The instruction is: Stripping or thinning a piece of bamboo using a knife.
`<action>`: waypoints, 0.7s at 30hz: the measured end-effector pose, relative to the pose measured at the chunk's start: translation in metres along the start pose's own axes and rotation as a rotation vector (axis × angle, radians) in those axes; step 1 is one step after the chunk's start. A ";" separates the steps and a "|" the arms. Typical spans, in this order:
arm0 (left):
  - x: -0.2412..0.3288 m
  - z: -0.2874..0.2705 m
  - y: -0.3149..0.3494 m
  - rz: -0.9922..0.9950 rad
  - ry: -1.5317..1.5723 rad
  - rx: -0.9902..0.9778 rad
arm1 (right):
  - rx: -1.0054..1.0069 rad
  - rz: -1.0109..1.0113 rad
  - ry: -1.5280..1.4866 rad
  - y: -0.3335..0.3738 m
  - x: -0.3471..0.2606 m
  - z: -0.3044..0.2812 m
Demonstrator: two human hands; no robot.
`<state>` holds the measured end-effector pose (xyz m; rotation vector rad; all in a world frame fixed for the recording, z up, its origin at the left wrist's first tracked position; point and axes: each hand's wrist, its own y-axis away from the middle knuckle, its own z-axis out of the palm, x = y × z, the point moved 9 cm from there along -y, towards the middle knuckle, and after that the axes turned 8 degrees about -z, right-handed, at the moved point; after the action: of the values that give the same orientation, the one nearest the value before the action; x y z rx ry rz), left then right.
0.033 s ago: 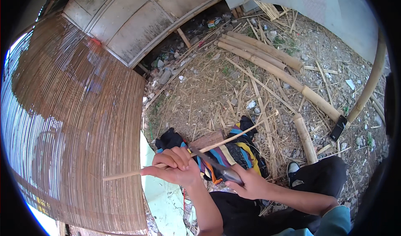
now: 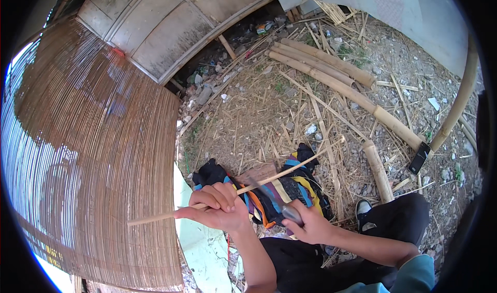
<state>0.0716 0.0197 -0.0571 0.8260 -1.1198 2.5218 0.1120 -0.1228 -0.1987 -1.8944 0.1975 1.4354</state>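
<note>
My left hand (image 2: 220, 207) is closed around a thin bamboo strip (image 2: 303, 165), which slants from the lower left up to the right. In my right hand (image 2: 310, 226) is the grey, rounded handle of a knife (image 2: 292, 213). Its blade, smeared by motion, reaches up to the strip just right of my left fingers. Below the strip lies a bundled striped cloth (image 2: 312, 185) in black, yellow, blue and purple. A reddish-brown wood block (image 2: 261, 171) sits beside the cloth, partly hidden by the strip.
A slatted bamboo screen (image 2: 103, 163) stands at the left, beside a pale green sheet (image 2: 204, 256). Thick bamboo poles (image 2: 331, 87) and a shorter bamboo piece (image 2: 379, 173) lie on the littered ground. A black phone (image 2: 420, 159) leans by a pole. My shoe (image 2: 364, 210) is at the right.
My right hand has shifted slightly right and the knife blade has turned more upright, drawing back from my left fingers. My left hand and the bamboo strip look the same.
</note>
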 end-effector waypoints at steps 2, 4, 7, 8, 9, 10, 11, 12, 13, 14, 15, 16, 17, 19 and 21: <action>-0.003 -0.002 -0.001 0.019 0.009 0.020 | 0.231 0.198 0.021 0.019 0.053 -0.018; -0.002 -0.024 -0.007 0.018 0.012 0.056 | 0.273 0.495 -0.154 0.033 0.090 -0.024; -0.001 -0.036 -0.009 0.019 0.017 0.113 | 0.223 0.577 -0.157 0.030 0.091 -0.036; -0.001 -0.037 -0.008 0.022 0.017 0.129 | 0.185 0.588 -0.153 0.026 0.078 -0.033; -0.001 -0.033 -0.008 0.017 0.022 0.126 | 0.153 0.599 -0.145 0.024 0.068 -0.031; 0.000 -0.022 -0.007 0.027 0.020 0.042 | 0.114 0.480 0.044 0.019 0.055 -0.031; 0.001 -0.011 -0.005 0.038 0.017 -0.042 | 0.106 0.348 0.046 0.012 0.039 -0.026; 0.001 -0.009 -0.005 0.030 0.016 -0.042 | 0.094 0.217 0.045 0.006 0.021 -0.020; 0.002 -0.007 -0.004 0.039 0.027 -0.055 | 0.097 0.224 0.042 0.005 0.015 -0.019; 0.004 -0.005 -0.004 0.048 0.036 -0.068 | 0.012 0.136 0.045 -0.002 0.001 -0.012; 0.004 -0.002 -0.003 0.041 0.039 -0.068 | -0.072 0.045 0.053 -0.004 -0.011 -0.007; 0.005 0.002 -0.002 0.049 0.031 -0.095 | -0.069 0.049 0.053 -0.003 -0.006 -0.007; 0.007 0.006 -0.001 0.058 0.022 -0.121 | -0.026 0.045 0.060 -0.001 0.003 -0.008; 0.004 0.008 -0.001 0.048 0.026 -0.105 | 0.100 0.091 0.049 0.008 0.030 -0.016; -0.004 0.005 -0.003 0.029 0.036 -0.090 | 0.221 0.161 0.054 0.023 0.067 -0.023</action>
<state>0.0778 0.0177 -0.0553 0.7434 -1.2323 2.4786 0.1417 -0.1336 -0.2664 -1.7684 0.5230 1.4045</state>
